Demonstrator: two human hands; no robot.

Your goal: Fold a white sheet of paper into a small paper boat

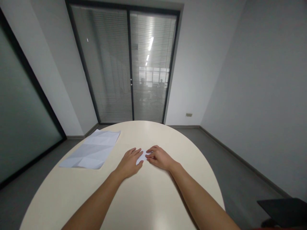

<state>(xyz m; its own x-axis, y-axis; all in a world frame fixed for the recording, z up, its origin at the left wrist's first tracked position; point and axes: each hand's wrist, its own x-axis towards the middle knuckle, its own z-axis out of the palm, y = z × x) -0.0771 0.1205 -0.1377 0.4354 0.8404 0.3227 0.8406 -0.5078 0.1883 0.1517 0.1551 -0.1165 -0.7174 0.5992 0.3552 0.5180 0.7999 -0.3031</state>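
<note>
A small folded piece of white paper [143,156] lies on the cream round table [144,198] between my two hands. My left hand [129,162] rests flat on the paper's left part with its fingers stretched out. My right hand [159,157] has its fingers curled, their tips pressing on the paper's right edge. Most of the small paper is hidden under the hands.
A larger creased white sheet [92,150] lies flat at the table's far left. Beyond the table stand glass sliding doors with blinds [129,67]. A dark object [284,210] sits at the lower right, off the table. Grey floor surrounds the table.
</note>
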